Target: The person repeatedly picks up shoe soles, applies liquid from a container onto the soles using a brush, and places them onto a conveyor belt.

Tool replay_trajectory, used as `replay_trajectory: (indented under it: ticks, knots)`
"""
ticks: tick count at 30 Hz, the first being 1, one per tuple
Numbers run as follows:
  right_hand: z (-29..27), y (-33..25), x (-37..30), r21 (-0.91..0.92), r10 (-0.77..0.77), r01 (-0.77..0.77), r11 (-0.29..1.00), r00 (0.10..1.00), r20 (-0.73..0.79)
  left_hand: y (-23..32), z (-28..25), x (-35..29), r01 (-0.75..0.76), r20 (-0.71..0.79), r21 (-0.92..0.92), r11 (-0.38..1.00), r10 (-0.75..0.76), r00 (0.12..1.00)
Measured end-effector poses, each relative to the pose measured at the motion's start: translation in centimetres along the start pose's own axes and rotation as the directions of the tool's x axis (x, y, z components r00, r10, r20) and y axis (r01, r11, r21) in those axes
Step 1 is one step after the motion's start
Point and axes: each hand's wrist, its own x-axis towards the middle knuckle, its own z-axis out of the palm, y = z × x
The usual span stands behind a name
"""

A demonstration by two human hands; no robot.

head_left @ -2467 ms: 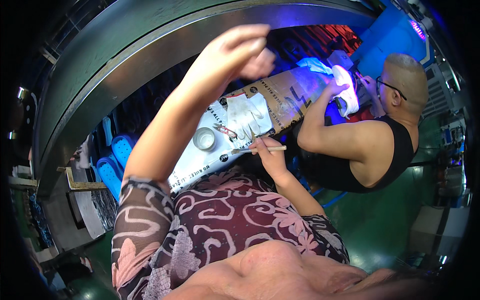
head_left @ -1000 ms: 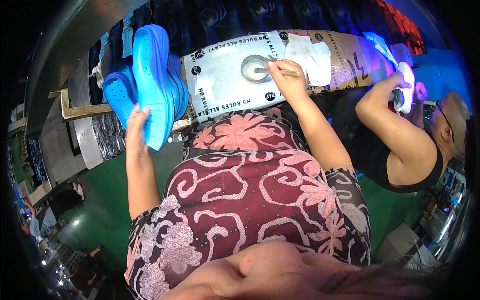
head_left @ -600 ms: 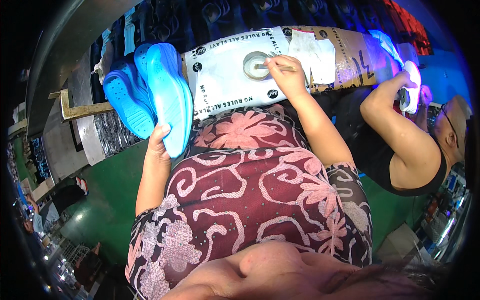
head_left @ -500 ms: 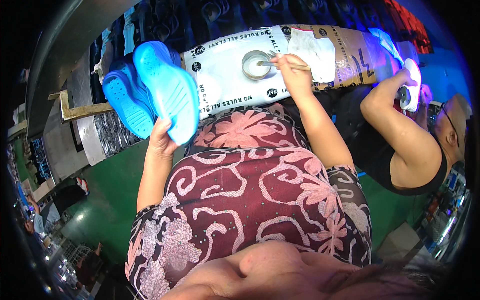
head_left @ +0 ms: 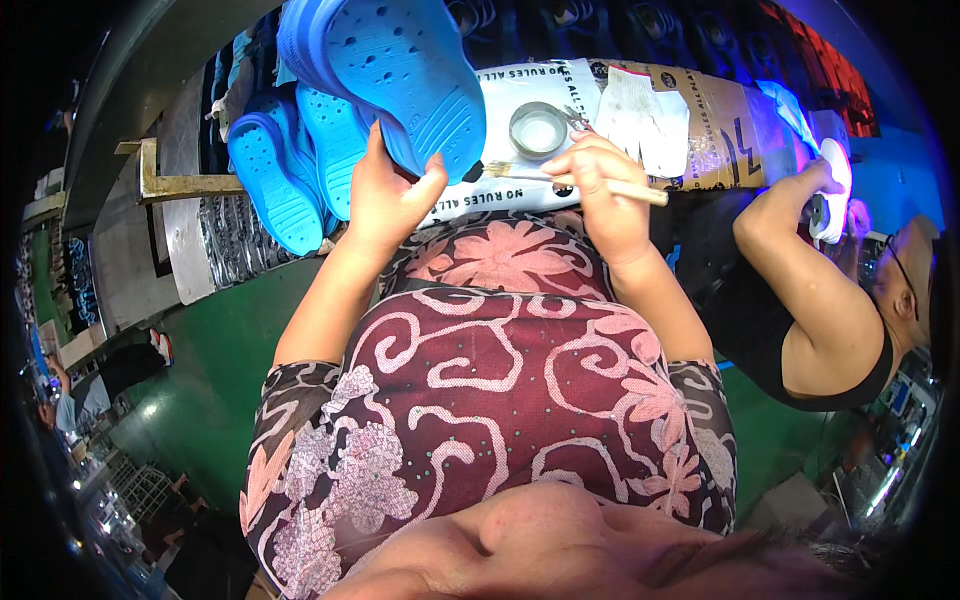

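My left hand (head_left: 392,200) grips the heel end of a bright blue foam clog (head_left: 405,75), raised and tilted so its inner footbed faces me. In my right hand (head_left: 608,195) is a brush (head_left: 640,190) with a pale wooden handle, its bristle end pointing left, near the clog's lower edge; whether they touch I cannot tell. Just beyond the brush stands a small round bowl (head_left: 537,156) with whitish liquid in it. More blue clogs (head_left: 275,180) sit to the left of the raised one, partly hidden behind it.
A white printed sheet (head_left: 490,207) covers the work surface under the bowl. To its right lie a white cloth (head_left: 640,120) and taped brown cardboard (head_left: 715,140). A co-worker (head_left: 810,290) at the right holds a white shoe (head_left: 832,190). A metal bar (head_left: 190,187) juts in from the left.
The clog in my left hand has moved up and right, its footbed now turned toward me. My right hand has drawn the brush out of the bowl toward the clog.
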Motion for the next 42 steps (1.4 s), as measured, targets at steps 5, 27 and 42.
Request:
replay_trajectory:
  ticks: [5, 27, 42]
  knots:
    - [1.6, 0.3, 0.5, -0.182, -0.178, 0.183, 0.966, 0.983, 0.043, 0.7, 0.3, -0.1, -0.068, -0.031, -0.003, 0.998, 0.068, 0.997]
    - [1.5, 0.1, 1.0, -0.366, -0.28, 0.264, 0.892, 0.96, 0.012, 0.0, -0.2, -0.6, -0.182, -0.037, 0.066, 0.981, 0.185, 0.982]
    - [2.0, 0.1, 0.4, -0.235, -0.211, 0.198, 0.952, 0.977, -0.033, -0.6, 0.8, -0.7, -0.409, -0.158, 0.028, 0.912, 0.408, 0.899]
